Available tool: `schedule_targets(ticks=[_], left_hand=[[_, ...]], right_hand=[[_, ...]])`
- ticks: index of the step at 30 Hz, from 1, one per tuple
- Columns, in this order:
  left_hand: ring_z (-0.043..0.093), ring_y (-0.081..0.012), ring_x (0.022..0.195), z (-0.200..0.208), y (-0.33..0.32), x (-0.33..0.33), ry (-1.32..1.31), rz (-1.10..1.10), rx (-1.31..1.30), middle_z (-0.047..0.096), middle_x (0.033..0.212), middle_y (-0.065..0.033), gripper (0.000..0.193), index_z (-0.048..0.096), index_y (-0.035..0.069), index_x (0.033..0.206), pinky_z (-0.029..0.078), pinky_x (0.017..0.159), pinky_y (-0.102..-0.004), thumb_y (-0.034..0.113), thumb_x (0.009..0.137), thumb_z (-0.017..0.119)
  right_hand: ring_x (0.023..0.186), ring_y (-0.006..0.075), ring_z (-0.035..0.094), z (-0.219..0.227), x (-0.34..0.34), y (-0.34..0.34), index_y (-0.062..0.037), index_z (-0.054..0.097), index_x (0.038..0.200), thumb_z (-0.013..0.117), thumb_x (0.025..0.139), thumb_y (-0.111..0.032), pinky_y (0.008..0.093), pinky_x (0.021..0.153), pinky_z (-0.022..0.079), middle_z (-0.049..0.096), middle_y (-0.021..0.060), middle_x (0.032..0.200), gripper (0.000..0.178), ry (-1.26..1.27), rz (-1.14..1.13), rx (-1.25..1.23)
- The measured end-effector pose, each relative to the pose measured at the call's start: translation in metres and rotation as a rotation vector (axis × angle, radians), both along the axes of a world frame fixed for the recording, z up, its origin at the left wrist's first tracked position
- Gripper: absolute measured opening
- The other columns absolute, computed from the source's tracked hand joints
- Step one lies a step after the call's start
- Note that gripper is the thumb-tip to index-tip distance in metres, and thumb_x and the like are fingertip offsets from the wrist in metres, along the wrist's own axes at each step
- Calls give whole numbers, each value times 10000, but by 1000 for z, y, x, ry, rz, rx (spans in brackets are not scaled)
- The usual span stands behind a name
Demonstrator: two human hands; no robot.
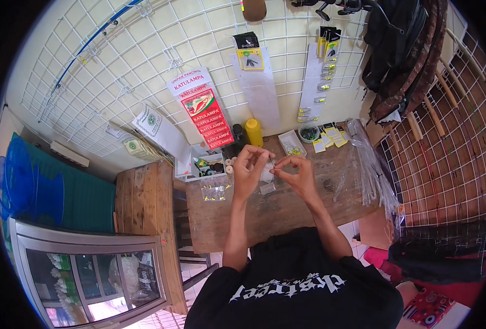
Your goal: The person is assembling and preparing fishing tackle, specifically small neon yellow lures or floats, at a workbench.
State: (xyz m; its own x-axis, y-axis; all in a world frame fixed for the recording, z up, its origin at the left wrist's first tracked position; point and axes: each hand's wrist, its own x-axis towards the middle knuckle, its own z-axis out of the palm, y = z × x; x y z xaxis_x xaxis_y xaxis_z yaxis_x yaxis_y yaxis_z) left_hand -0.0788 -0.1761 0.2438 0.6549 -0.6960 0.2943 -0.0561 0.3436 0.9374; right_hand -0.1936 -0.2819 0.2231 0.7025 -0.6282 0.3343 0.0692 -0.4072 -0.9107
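Note:
Both of my hands are raised close together above the wooden table (215,225). My left hand (250,171) pinches with thumb and forefinger, and my right hand (297,174) does the same just beside it. A thin, small piece seems to run between the fingertips, too fine to name. Below and behind the fingers lies a clear or whitish plastic bag (266,176), partly hidden by the hands. Left of my left hand, several small clear packets with yellow bits (214,192) lie flat on the table.
A yellow bottle (254,133) and a dark container (238,134) stand at the back. Nearby are a white tray (292,143), a round tub (309,132), yellow cards (333,135) and a divided box (207,166). Long plastic sleeves (366,170) lie at right; a glass case (89,279) stands left.

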Motion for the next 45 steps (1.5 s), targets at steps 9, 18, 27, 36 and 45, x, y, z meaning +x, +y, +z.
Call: schedule_targets(ticks=[9, 18, 27, 36, 45], left_hand=[[582, -75, 817, -3, -3, -3, -43, 140, -35, 634, 873, -39, 90, 580, 3, 947, 454, 758, -214, 58, 889, 621], [579, -67, 793, 1, -6, -4, -63, 211, -89, 635, 853, -31, 89, 590, 8, 938, 451, 728, -206, 57, 879, 636], [583, -67, 793, 3, -5, -7, -78, 237, -26, 640, 855, -33, 98, 597, 6, 934, 455, 719, -209, 72, 878, 643], [585, -66, 782, 3, -7, -5, -137, 285, -14, 644, 844, -32, 98, 600, 7, 935, 456, 715, -207, 73, 878, 645], [584, -63, 785, 3, -6, -3, -119, 287, -37, 644, 847, -32, 95, 601, 6, 931, 452, 718, -203, 70, 877, 645]], right_hand=[[800, 145, 588, -5, 10, 16, -72, 671, 719, 787, 672, -113, 305, 723, 390, 687, 16, 799, 132, -19, -193, -15], [802, 206, 566, -1, 15, 22, -53, 604, 734, 791, 644, -70, 347, 778, 422, 658, 37, 771, 208, -101, -188, -23], [769, 223, 532, 10, 18, 25, -59, 547, 778, 817, 621, -91, 357, 729, 392, 603, 22, 743, 314, -39, -261, 0], [784, 197, 526, 8, 9, 22, -109, 688, 780, 771, 658, -64, 340, 713, 379, 603, 3, 734, 154, -179, -157, -384], [784, 181, 569, 21, 6, 21, -121, 741, 852, 751, 662, -7, 311, 774, 431, 677, 22, 835, 222, -129, -180, -355]])
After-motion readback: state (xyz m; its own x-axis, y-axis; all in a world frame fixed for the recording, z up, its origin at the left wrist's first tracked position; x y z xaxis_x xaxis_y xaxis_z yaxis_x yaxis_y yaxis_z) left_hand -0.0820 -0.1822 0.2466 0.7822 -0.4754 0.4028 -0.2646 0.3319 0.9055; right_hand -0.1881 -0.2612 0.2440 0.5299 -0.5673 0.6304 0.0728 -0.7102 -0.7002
